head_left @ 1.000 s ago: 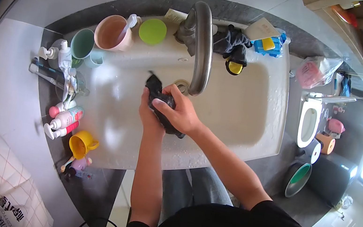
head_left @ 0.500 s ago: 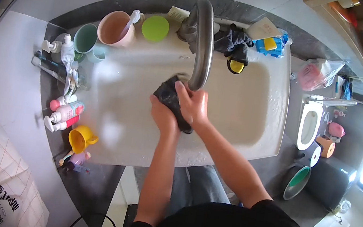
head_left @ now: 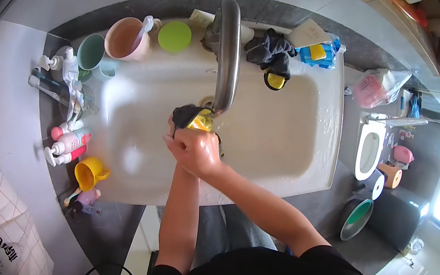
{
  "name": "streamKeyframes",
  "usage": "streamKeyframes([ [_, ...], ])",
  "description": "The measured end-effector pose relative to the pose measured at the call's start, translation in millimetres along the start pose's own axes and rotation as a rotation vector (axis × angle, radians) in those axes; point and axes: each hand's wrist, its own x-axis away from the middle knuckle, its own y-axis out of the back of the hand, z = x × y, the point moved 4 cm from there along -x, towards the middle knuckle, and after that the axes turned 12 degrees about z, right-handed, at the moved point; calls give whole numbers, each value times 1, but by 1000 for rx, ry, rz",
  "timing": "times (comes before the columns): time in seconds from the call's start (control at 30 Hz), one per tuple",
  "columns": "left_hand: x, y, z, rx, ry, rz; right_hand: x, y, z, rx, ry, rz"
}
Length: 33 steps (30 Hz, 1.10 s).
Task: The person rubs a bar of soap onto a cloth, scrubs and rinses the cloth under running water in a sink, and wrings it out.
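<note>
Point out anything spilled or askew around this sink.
A dark, crumpled cloth lies untidily beside the faucet, its yellow-patched end drooping toward the basin. Stray water drops dot the right rim. Nothing looks visibly damaged.

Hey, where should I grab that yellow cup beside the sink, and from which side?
Probably by its handle, coming from the sink side: on the yellow cup, the loop juts out toward the basin.
</note>
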Motion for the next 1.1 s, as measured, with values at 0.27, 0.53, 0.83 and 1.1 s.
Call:
streamKeyframes([
  [0.27,-12,-34,-23,-615,-203,-12,-6,37,-60,136,-136,317],
  [0.53,1,-60,-6,-1572,69,-157,39,71,-110,-931,-500,197],
  [0.83,10,-79,23,78,147,-224,78,175,-84,-1092,-644,-376],
  [1.1,25,-48,30,128,148,-74,61,356,-180,-399,-463,-667],
])
